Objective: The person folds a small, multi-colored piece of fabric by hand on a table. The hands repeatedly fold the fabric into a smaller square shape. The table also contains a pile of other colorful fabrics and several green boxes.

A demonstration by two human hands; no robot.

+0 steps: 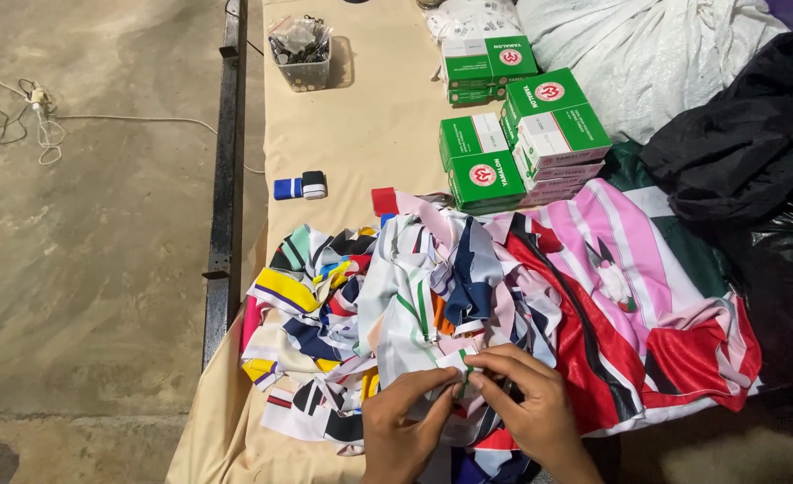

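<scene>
Both my hands meet at the near edge of a heap of multicoloured fabric pieces [387, 296]. My left hand [403, 421] and my right hand [526, 399] together pinch a small white fabric piece with a green stripe [462, 365] between thumbs and fingertips. The heap holds striped scraps in white, navy, yellow, red and green. To its right lies a larger pink, red and white striped garment [638, 296], spread flat.
The beige-covered table [360, 134] carries several green and white boxes [522, 134], a clear container of small dark items [301, 54], a blue and black-white spool pair [300, 185], white sacks [647, 54] and black plastic [746, 134]. A metal rail [228, 179] and concrete floor with cable [38, 116] lie left.
</scene>
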